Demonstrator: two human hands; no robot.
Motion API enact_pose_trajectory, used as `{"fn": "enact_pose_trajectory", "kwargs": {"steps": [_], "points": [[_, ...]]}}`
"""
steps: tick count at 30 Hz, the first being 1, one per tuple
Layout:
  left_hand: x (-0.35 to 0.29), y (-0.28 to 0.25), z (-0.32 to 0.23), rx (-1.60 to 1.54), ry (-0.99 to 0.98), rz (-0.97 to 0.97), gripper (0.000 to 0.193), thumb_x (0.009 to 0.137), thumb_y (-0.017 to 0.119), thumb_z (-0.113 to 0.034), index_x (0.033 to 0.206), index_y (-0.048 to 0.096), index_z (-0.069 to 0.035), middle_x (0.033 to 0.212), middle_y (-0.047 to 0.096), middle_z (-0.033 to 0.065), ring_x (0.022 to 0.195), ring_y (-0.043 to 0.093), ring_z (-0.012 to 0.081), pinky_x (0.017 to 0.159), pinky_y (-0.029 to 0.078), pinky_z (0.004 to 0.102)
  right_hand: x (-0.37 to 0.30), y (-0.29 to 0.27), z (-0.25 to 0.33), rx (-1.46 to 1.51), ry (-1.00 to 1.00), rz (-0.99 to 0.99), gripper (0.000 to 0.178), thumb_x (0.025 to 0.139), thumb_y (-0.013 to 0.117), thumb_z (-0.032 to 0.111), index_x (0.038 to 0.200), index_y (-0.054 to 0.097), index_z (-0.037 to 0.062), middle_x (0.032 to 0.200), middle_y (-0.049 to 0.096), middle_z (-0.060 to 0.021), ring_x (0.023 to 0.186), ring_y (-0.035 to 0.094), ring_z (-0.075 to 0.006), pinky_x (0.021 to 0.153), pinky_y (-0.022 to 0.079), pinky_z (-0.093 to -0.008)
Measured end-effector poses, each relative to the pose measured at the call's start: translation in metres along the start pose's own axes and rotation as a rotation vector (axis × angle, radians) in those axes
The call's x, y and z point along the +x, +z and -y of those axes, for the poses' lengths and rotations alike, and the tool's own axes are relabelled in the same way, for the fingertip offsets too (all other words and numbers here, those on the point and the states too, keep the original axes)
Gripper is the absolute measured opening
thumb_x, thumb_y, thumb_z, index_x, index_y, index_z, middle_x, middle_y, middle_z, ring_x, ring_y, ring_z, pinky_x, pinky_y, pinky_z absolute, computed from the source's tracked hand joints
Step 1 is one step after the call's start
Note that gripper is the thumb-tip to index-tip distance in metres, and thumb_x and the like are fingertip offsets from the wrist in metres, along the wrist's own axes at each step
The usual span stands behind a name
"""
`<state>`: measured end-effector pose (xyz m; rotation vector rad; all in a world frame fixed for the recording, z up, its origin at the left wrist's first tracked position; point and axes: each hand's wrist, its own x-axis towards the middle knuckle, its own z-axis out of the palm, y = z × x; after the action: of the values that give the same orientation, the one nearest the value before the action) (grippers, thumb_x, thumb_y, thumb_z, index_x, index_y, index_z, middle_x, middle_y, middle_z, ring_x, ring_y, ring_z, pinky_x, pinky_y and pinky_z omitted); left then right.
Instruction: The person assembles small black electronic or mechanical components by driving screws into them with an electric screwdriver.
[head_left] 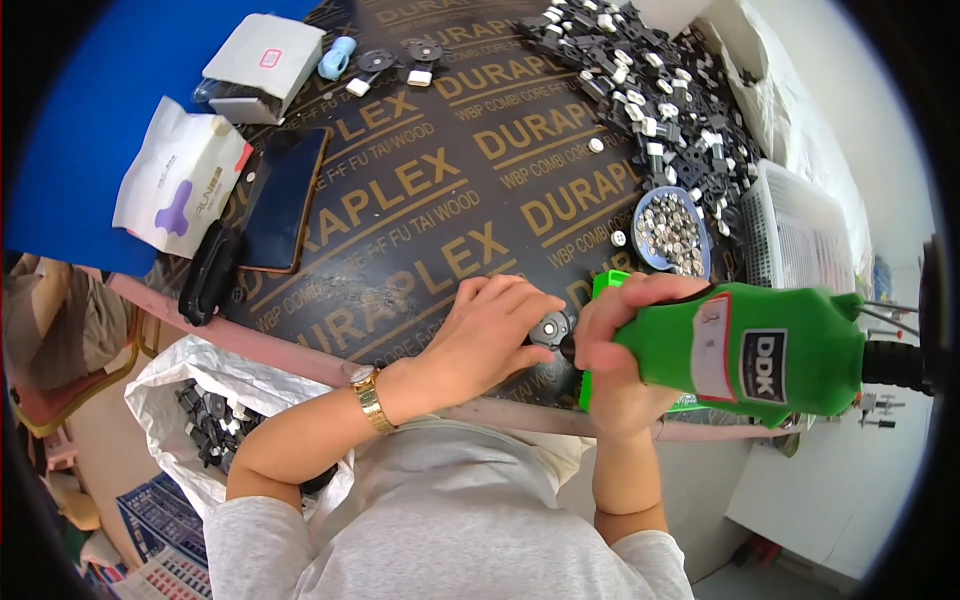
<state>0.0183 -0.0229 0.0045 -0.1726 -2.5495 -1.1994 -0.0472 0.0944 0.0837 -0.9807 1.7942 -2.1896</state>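
Note:
My right hand (622,345) grips a green electric screwdriver (760,350), its tip pointing left at a small round black part (551,330) on the dark board table (420,200). My left hand (490,335), with a gold watch at the wrist, presses down on that part from the left and half covers it. The screwdriver's tip is hidden between my hands.
A heap of black and white parts (650,90) lies at the back right, with a blue bowl of small metal pieces (672,232) before it and a white basket (805,235) beside. A phone (283,200), white packet (180,175), white box (265,65) sit left. A white sack of black parts (205,415) hangs below the edge.

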Motion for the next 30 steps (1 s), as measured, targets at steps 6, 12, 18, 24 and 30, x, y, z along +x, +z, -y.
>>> {"fn": "enact_pose_trajectory", "kwargs": {"steps": [6, 12, 18, 24, 30], "points": [[-0.003, 0.0, -0.004, -0.014, -0.043, -0.008, 0.048, 0.071, 0.073, -0.02, 0.113, 0.052, -0.008, 0.103, 0.052, 0.0057, 0.105, 0.046, 0.0251, 0.09, 0.034, 0.0388, -0.007, 0.007, -0.015, -0.317, -0.181, -0.148, 0.034, 0.079, 0.063, 0.005, 0.106, 0.044, -0.0011, 0.062, 0.049, -0.0046, 0.047, 0.042, -0.0103, 0.045, 0.036, -0.0229], [-0.006, 0.001, -0.009, 0.056, -0.073, -0.034, 0.047, 0.067, 0.076, -0.023, 0.102, 0.049, -0.008, 0.093, 0.048, 0.0076, 0.092, 0.046, 0.0262, 0.08, 0.035, 0.0374, -0.008, -0.006, -0.014, -0.198, -0.177, -0.097, 0.039, 0.077, 0.068, 0.003, 0.107, 0.043, -0.0003, 0.066, 0.052, -0.0042, 0.053, 0.046, -0.0099, 0.049, 0.038, -0.0222], [-0.006, -0.003, -0.015, 0.162, -0.082, -0.007, 0.044, 0.069, 0.075, -0.026, 0.097, 0.046, -0.007, 0.092, 0.048, 0.0089, 0.091, 0.048, 0.0271, 0.077, 0.036, 0.037, -0.007, -0.019, 0.012, 0.295, -0.26, -0.004, 0.07, 0.073, 0.078, 0.029, 0.122, 0.037, 0.0025, 0.063, 0.052, -0.0045, 0.047, 0.048, -0.0136, 0.042, 0.038, -0.0251], [-0.06, -0.136, -0.035, -0.109, -0.446, 0.366, 0.044, 0.076, 0.073, -0.032, 0.102, 0.057, 0.0, 0.097, 0.059, 0.0138, 0.088, 0.059, 0.0263, 0.073, 0.047, 0.0334, -0.011, -0.111, 0.033, 0.054, -0.395, -0.04, 0.067, 0.075, 0.075, 0.038, 0.119, 0.038, 0.0022, 0.061, 0.053, -0.0079, 0.044, 0.044, -0.0138, 0.041, 0.035, -0.0236], [-0.199, -0.177, -0.063, 0.182, -0.844, 0.294, 0.048, 0.069, 0.077, -0.023, 0.105, 0.059, 0.003, 0.088, 0.064, 0.0148, 0.081, 0.062, 0.0253, 0.073, 0.048, 0.035, -0.021, -0.142, 0.011, 0.076, -0.283, -0.203, 0.066, 0.076, 0.071, 0.048, 0.113, 0.04, 0.0032, 0.057, 0.048, -0.0044, 0.042, 0.042, -0.0121, 0.039, 0.032, -0.023]]}}
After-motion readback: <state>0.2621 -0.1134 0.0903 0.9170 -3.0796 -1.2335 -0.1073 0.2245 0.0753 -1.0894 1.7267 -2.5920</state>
